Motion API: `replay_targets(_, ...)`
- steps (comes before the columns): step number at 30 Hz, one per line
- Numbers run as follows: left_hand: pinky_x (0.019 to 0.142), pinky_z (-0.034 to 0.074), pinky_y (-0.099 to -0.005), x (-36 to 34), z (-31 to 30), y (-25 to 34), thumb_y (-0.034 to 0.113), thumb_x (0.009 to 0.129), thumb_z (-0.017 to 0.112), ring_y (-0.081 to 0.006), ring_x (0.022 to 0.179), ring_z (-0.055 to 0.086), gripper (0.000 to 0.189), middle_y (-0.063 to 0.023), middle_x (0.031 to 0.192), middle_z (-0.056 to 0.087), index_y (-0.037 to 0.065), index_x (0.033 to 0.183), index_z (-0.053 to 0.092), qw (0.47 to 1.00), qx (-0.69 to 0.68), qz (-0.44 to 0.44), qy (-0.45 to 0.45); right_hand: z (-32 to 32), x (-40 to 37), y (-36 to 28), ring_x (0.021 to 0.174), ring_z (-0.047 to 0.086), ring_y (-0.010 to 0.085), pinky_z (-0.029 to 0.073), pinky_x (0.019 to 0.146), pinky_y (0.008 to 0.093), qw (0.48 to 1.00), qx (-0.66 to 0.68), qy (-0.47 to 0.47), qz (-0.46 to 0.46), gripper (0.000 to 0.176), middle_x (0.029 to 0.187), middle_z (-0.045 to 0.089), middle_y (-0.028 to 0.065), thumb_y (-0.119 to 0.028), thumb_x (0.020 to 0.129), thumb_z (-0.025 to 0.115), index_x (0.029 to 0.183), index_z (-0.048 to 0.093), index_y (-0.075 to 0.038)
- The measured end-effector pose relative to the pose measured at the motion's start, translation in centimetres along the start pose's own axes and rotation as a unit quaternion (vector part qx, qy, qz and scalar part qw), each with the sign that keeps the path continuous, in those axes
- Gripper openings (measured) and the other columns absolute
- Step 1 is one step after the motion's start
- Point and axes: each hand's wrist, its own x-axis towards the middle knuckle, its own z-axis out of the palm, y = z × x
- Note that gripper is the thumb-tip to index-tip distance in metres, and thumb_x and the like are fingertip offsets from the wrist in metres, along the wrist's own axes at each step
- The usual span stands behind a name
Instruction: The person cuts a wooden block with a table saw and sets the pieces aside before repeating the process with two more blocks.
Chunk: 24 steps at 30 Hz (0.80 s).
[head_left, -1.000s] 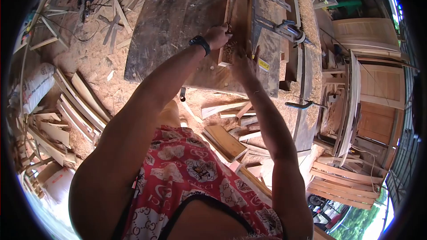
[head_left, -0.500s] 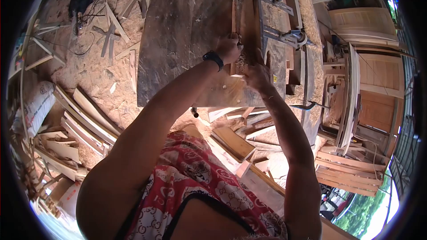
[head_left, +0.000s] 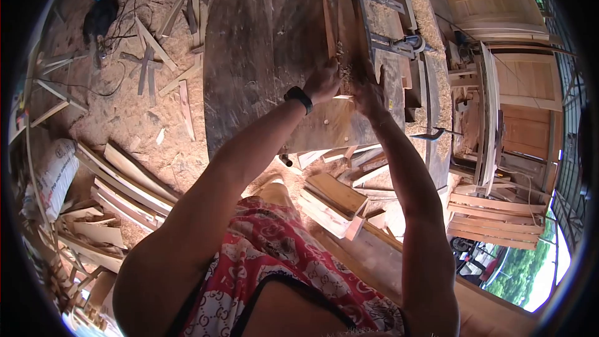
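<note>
A short, thick wooden piece (head_left: 340, 15) lies lengthwise on the dark bench top (head_left: 268, 31), beside a long straight guide edge. Wood shavings sit on its near part. My left hand (head_left: 323, 81), with a black watch on the wrist, is closed at the left side of the piece near its front end. On the other side, my right hand (head_left: 370, 95) grips the near right part, some fingers stretched forward along the guide. Slight blur covers both hands, and my fingers hide part of the wood.
Metal clamps (head_left: 409, 45) are fixed to the right of the guide, by a strip heaped with shavings. Another clamp (head_left: 430, 135) sits at the bench's right. Offcuts (head_left: 337, 192) and long boards lie on the floor in front. Wooden panels (head_left: 530, 134) stand at right.
My head view has shifted slightly. My left hand has moved a little toward the near end of the wooden piece; my right hand stays beside it.
</note>
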Motion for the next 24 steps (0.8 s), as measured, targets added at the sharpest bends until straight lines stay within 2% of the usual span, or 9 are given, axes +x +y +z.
replay_targets(2,0.107,0.04,-0.0474,0.0,0.7,-0.3,0.015,0.094,0.051,-0.0459,0.129,0.047,0.05,-0.0308,0.134,0.052,-0.004,0.139,0.043,0.997,0.048,0.039,0.056,0.8,0.2,0.3,0.152,0.021,0.0283,0.011,0.123,0.0567,1.0,-0.005,0.016,-0.006,0.081,0.159,0.034,0.0125,-0.01,0.077,0.064,0.153,0.037,-0.01)
replay_targets(3,0.107,0.04,-0.0474,0.0,0.9,-0.6,0.015,0.094,0.051,-0.0459,0.129,0.047,0.05,-0.0308,0.134,0.052,-0.004,0.139,0.043,0.997,0.047,0.038,0.055,1.2,0.4,0.5,0.152,0.021,0.0289,0.011,0.123,0.0561,0.999,-0.011,0.037,-0.016,0.081,0.16,0.033,0.0126,-0.009,0.078,0.064,0.154,0.036,-0.009)
replay_targets(6,0.113,0.034,-0.0471,0.3,-0.1,0.1,0.011,0.09,0.049,-0.0453,0.136,0.04,0.054,-0.0318,0.139,0.048,-0.008,0.14,0.041,0.994,0.081,0.053,0.057,-0.3,1.0,0.2,0.151,0.022,0.0288,0.011,0.123,0.0566,0.999,0.038,0.011,-0.004,0.08,0.16,0.033,0.013,-0.008,0.079,0.062,0.154,0.035,-0.008)
replay_targets(8,0.117,0.029,-0.0471,0.6,-0.4,0.2,0.009,0.087,0.049,-0.0448,0.139,0.036,0.059,-0.0315,0.143,0.045,-0.008,0.143,0.039,0.999,0.014,0.025,0.026,-0.9,1.7,0.1,0.151,0.023,0.0293,0.01,0.123,0.0567,0.999,0.041,0.004,0.0,0.08,0.159,0.033,0.0136,-0.009,0.079,0.063,0.154,0.035,-0.008)
replay_targets(11,0.117,0.028,-0.0479,1.6,-1.1,0.1,0.01,0.087,0.051,-0.0448,0.139,0.036,0.063,-0.0312,0.144,0.044,-0.009,0.145,0.036,0.999,0.036,0.009,0.011,-0.8,2.6,0.4,0.151,0.023,0.0303,0.01,0.123,0.0571,1.0,0.025,-0.005,-0.01,0.082,0.159,0.034,0.0145,-0.011,0.078,0.066,0.153,0.034,-0.006)
replay_targets(16,0.116,0.03,-0.0478,3.2,-0.8,-0.9,0.013,0.087,0.054,-0.0454,0.136,0.039,0.065,-0.031,0.142,0.046,-0.009,0.146,0.035,0.992,0.109,0.03,0.054,-0.5,4.5,0.9,0.151,0.022,0.0323,0.009,0.123,0.0581,0.999,0.015,-0.037,-0.006,0.086,0.158,0.035,0.0148,-0.014,0.076,0.07,0.153,0.035,-0.005)
replay_targets(18,0.115,0.032,-0.048,4.0,-1.2,-1.0,0.014,0.088,0.055,-0.0452,0.135,0.041,0.065,-0.031,0.14,0.047,-0.009,0.146,0.036,0.991,0.12,0.034,0.056,0.1,5.2,1.4,0.151,0.021,0.0333,0.007,0.122,0.0601,0.997,-0.037,-0.059,-0.013,0.086,0.158,0.035,0.014,-0.016,0.076,0.071,0.153,0.035,-0.004)
replay_targets(22,0.108,0.039,-0.0497,5.3,-3.4,0.8,0.015,0.085,0.06,-0.045,0.129,0.047,0.063,-0.0321,0.137,0.049,-0.007,0.141,0.043,0.995,0.098,-0.024,0.021,0.6,6.8,1.8,0.152,0.019,0.034,0.004,0.122,0.0621,0.997,-0.049,-0.051,-0.024,0.085,0.158,0.035,0.0136,-0.019,0.077,0.072,0.153,0.036,-0.004)
replay_targets(24,0.106,0.041,-0.0498,5.9,-4.7,0.9,0.014,0.084,0.061,-0.0449,0.125,0.05,0.06,-0.033,0.134,0.051,-0.007,0.138,0.047,0.996,0.085,-0.037,0.005,0.0,7.7,1.8,0.152,0.016,0.0333,0.001,0.121,0.063,0.992,-0.075,-0.1,0.003,0.082,0.157,0.038,0.0136,-0.024,0.079,0.073,0.151,0.039,-0.005)
